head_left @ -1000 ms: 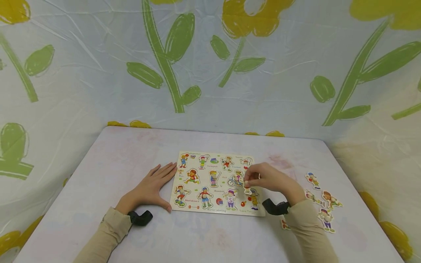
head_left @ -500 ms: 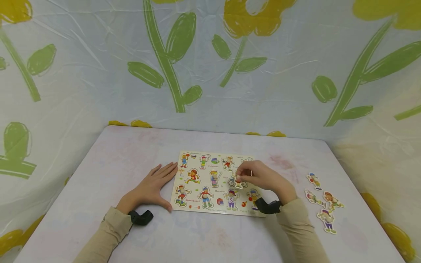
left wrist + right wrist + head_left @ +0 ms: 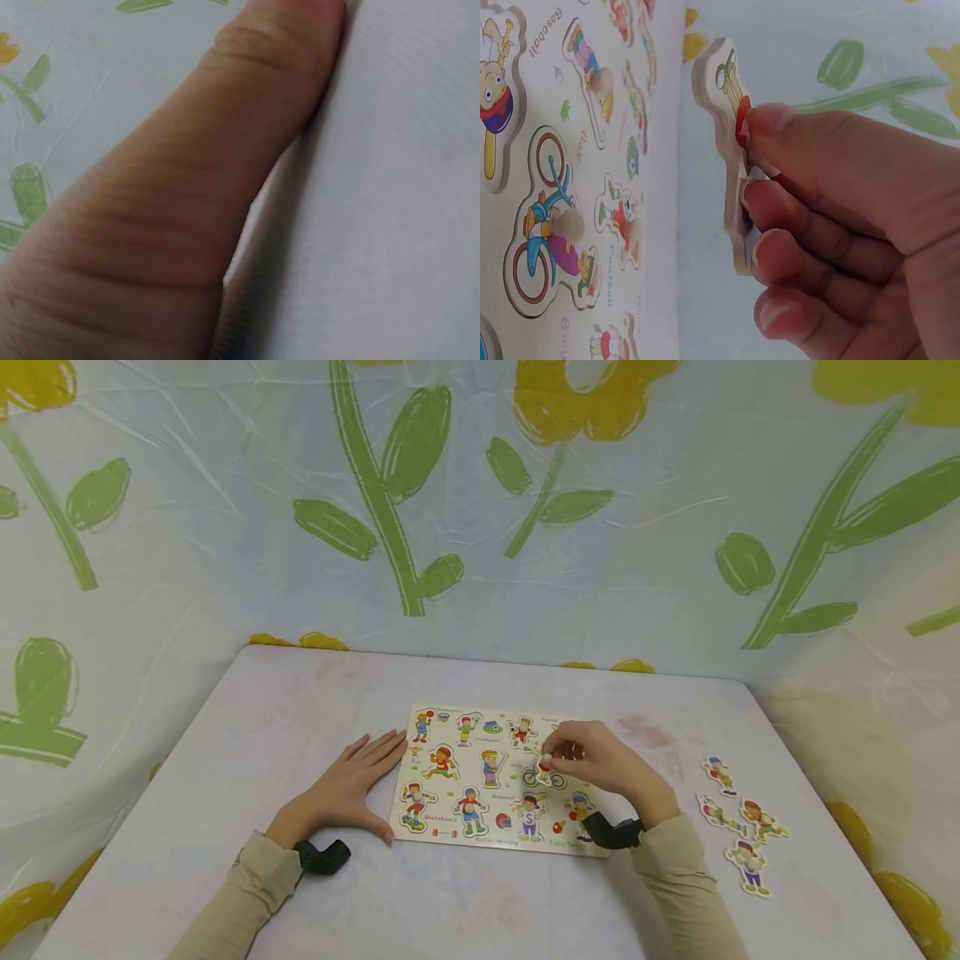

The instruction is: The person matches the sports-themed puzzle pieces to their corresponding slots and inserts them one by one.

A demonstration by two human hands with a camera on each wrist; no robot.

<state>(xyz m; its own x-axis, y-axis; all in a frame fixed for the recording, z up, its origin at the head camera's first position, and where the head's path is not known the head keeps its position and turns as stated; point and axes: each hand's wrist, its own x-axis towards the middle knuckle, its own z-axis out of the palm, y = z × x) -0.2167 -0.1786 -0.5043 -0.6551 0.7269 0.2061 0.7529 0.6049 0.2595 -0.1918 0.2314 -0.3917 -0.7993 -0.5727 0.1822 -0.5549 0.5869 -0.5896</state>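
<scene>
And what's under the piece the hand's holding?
In the head view, the bicycle piece on the board shows its wheels; the held piece and right hand mostly hide its rider.

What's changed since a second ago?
The right hand has carried its puzzle piece leftward, where the head view shows it across the bicycle figure. Nothing was picked up or let go. The left hand still lies by the left edge of the puzzle board; four loose pieces stay on the right.
</scene>
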